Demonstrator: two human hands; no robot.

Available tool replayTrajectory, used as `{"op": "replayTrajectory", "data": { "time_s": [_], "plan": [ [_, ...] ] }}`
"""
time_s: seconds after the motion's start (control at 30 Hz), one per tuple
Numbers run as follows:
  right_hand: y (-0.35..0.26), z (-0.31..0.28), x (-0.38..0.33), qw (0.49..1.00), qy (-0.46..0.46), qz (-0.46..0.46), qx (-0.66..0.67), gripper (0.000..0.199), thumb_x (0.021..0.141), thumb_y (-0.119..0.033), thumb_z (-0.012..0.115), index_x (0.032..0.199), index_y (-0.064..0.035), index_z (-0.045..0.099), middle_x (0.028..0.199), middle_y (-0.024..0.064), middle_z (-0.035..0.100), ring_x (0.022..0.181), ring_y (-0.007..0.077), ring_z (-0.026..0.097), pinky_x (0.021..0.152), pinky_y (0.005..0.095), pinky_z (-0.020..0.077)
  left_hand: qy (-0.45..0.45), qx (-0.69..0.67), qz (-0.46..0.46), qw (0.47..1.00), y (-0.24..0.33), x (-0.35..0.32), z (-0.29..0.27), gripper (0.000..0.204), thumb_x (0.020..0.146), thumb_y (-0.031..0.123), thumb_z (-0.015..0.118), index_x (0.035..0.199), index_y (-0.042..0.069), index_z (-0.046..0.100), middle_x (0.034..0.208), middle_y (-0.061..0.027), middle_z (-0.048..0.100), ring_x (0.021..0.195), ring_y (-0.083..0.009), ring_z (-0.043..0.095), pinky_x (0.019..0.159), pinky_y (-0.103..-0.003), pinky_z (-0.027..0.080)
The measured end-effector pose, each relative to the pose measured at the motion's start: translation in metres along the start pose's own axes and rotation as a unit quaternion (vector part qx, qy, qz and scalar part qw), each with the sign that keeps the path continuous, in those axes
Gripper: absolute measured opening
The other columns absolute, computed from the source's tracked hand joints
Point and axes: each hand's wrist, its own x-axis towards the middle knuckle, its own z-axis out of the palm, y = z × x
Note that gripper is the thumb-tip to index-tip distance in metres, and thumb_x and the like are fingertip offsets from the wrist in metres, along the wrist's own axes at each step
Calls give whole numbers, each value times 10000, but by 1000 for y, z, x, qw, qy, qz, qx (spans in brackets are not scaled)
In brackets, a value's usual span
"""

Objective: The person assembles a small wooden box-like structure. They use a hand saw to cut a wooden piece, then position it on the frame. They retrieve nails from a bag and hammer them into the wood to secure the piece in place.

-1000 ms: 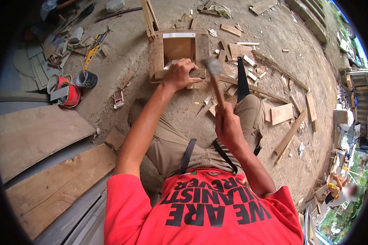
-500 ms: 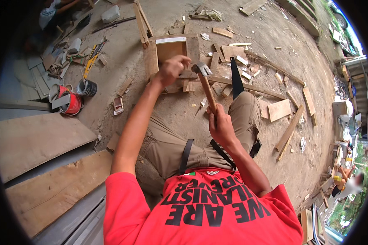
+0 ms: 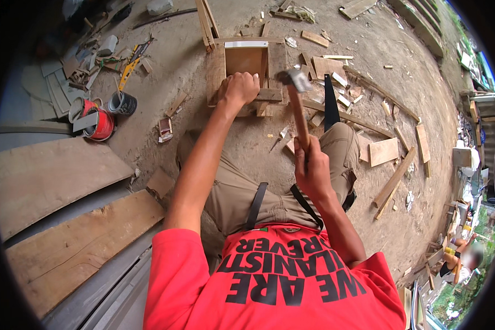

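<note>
two bare hands are working apart from each other: the left hand (image 3: 240, 89) is curling at the upper middle of the frame, and the right hand (image 3: 313, 168), just right of centre, is closing firmly around the handle of a hammer (image 3: 299, 113). a wooden assembly (image 3: 215, 70) is standing on the ground at the upper middle, and the left hand is covering part of the crosspiece (image 3: 271, 95) along its near edge. what those curled fingers are pinching or pressing, i cannot tell.

as for progress, the side boards, the inner panel (image 3: 246, 59) and the white strip (image 3: 246, 44) at the far edge are all sitting in place, so most of the assembly is looking formed. the crosspiece is lying across the near side, but nothing is showing whether it is nailed down; fastening there is seemingly remaining. a handsaw (image 3: 331, 102) is lying unused, right of the upper middle.

compared with half a second ago, the left hand is now bunching into a tighter shape instead of extending its fingers rightward. the hammer head, blurring now, is hanging farther right of the crosspiece's end, and the whole view is sitting slightly shifted, with the assembly appearing higher and more rightward.
</note>
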Motion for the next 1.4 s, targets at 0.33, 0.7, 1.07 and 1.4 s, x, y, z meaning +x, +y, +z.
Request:
{"op": "replayTrajectory", "data": {
  "time_s": [0.33, 0.7, 1.07, 1.4],
  "plan": [
    [29, 18, -4, 997, -31, 26, -66, 225, 986, -47, 554, 1174, 23, 450, 780, 276, 637, 726, 494, 645, 585, 535, 464, -56, 38, -34, 997, 4, 3, -4, 474, 953, 294, 427, 848, -15, 770, 897, -307, 706, 879, -457, 726, 825, -492, 594],
    [-13, 5, 6, 1000, -1, 3, -9, 173, 981, -40, 581, 1120, 22, 499, 766, 249, 636, 711, 454, 661, 602, 467, 491, -47, 11, -45, 998, 5, -2, -11, 497, 965, 329, 444, 862, -51, 749, 907, -342, 680, 912, -506, 685, 876, -536, 551],
    [37, 16, -22, 999, -19, 34, -15, 154, 995, -72, 559, 1094, -6, 461, 692, 276, 605, 653, 506, 618, 549, 523, 455, -40, 12, -41, 998, 3, 0, 0, 513, 977, 329, 449, 844, -73, 739, 863, -353, 671, 905, -510, 680, 887, -534, 540],
    [-8, 5, 3, 1000, -2, -1, 5, 131, 988, -70, 578, 1078, -1, 512, 753, 223, 622, 638, 428, 637, 603, 478, 480, -25, -2, -23, 999, -1, 3, 0, 485, 940, 302, 453, 817, -69, 739, 871, -348, 674, 871, -505, 687, 879, -521, 548]
  ]
}}
